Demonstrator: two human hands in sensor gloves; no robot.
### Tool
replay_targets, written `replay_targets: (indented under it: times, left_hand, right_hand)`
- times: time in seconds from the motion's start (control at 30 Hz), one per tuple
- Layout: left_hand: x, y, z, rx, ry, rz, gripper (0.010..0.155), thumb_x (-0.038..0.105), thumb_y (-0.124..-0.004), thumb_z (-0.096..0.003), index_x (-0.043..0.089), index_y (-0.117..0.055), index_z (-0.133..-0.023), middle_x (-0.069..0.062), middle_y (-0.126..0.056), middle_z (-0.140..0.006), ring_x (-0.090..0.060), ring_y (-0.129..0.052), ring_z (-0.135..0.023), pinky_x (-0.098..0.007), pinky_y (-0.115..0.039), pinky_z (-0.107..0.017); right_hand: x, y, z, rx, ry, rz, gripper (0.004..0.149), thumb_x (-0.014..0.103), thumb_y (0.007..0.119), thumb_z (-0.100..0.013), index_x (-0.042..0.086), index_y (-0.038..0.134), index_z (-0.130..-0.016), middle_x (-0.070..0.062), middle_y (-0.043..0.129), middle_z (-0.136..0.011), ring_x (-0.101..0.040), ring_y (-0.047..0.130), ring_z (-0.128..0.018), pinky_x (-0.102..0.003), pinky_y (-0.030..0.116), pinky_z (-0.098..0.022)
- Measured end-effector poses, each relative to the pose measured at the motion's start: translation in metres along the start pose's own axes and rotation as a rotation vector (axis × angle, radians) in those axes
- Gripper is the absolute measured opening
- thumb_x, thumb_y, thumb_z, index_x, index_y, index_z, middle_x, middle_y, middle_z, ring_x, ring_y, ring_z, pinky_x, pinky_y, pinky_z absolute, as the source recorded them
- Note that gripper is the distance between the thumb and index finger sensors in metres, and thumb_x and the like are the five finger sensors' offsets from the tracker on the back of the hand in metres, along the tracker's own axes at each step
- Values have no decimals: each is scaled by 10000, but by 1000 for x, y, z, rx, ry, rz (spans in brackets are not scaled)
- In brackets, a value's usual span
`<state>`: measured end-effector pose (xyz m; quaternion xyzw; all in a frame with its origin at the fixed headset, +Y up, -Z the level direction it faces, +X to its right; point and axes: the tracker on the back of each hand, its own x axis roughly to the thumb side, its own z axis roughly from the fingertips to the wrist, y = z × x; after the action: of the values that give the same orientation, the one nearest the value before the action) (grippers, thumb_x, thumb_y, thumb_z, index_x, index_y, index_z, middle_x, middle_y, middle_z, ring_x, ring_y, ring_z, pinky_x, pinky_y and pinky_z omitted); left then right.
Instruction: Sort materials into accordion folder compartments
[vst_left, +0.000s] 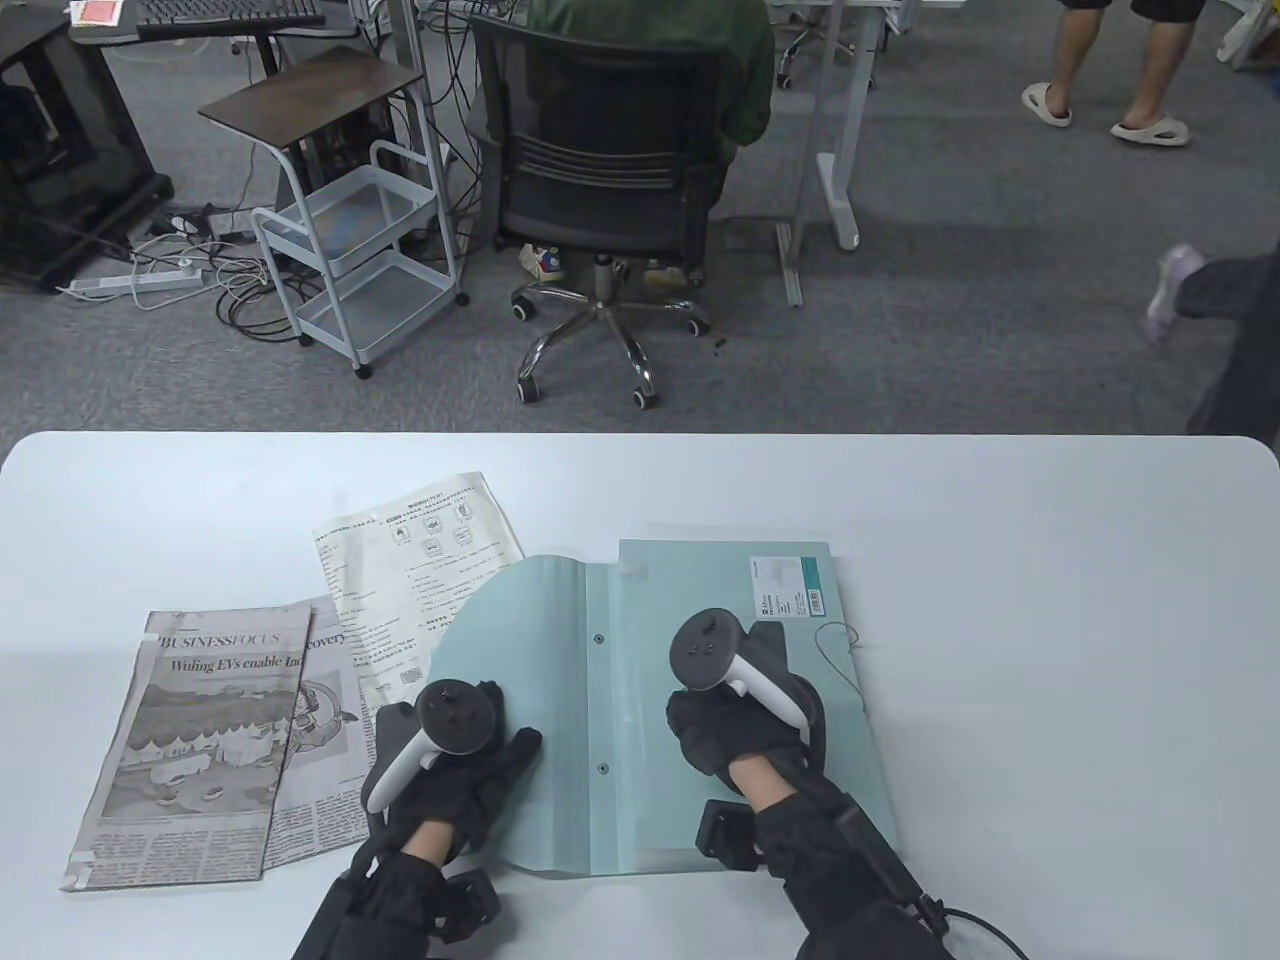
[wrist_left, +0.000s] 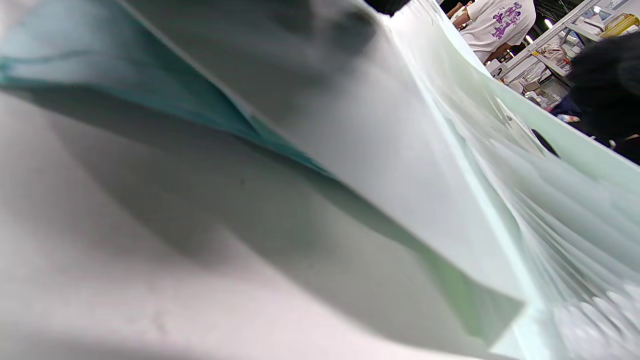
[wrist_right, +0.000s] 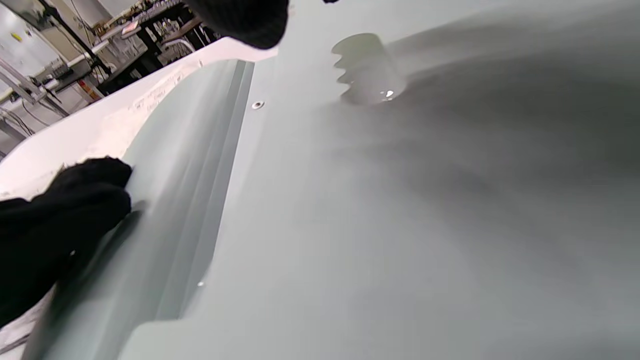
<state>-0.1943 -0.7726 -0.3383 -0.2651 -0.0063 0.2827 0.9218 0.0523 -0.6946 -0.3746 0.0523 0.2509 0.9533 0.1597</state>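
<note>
Standing by the near edge of the table (vst_left: 1000, 520), you'd see both gloved hands down on the accordion folder (vst_left: 700, 620), which lies flat a little right of the table's middle, its rounded flap (vst_left: 520, 640) thrown open toward the left. The left hand (vst_left: 455, 750) sits at the flap's near-left rim; its fingers (vst_left: 522, 748) look spread and fairly straight, pressing on the flap or just catching its edge, and from the wrist view I cannot tell which. That view does show the flap lifted off the table with the pleated pockets (wrist_left: 560, 210) fanning behind it. The right hand (vst_left: 735, 720) rests on the folder's body, its fingers hidden under the tracker, so whether they are flat or curled I cannot tell; it seems to be pinning the folder still.

My guess is the folder is light, springy plastic, smooth enough to skate on the tabletop, so it wants one hand holding it down while the other parts a pocket at the mouth.

Toward the left edge lie the materials: a folded newspaper (vst_left: 200, 740) nearest, a second newspaper sheet (vst_left: 325, 720) tucked under it, and a printed worksheet (vst_left: 420, 570) farther back, its corner under the flap. All look thin, limp and easy to crease, best pinched at a free edge and slid in flat.
</note>
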Motion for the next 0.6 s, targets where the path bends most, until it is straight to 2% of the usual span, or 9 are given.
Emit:
replay_targets:
  times: [0.13,0.3,0.47,0.6]
  left_hand:
    - [-1,1,0,-8,-6,28,744,454,-432,-739,56,24,-1173,-379,137,-1114,-643,92,-958,-742,-113,-661]
    - [-1,2,-1,-3,-7,27,745,455,-433,-740,45,6,-1181,-395,117,-1119,-668,72,-955,-748,-126,-662]
    - [-1,3,-1,-7,-11,36,746,455,-432,-741,41,3,-1183,-401,115,-1115,-678,71,-947,-750,-125,-659]
    - [-3,5,-1,-14,-19,69,747,456,-432,-740,39,-4,-1188,-403,118,-1112,-678,78,-941,-749,-118,-655]
  right_hand:
    - [21,5,-16,-12,63,68,761,335,558,-686,-92,101,-1120,-413,39,-1098,-681,215,-925,-749,345,-646]
    - [39,23,-34,-23,173,220,809,359,576,-681,-112,75,-1108,-463,40,-1081,-724,260,-914,-754,371,-644]
    - [44,37,-43,-18,230,337,843,362,607,-673,-108,57,-1106,-458,18,-1081,-735,259,-912,-759,372,-643]
    - [42,38,-42,-11,245,342,846,364,616,-670,-95,59,-1111,-435,22,-1095,-730,285,-917,-756,386,-647]
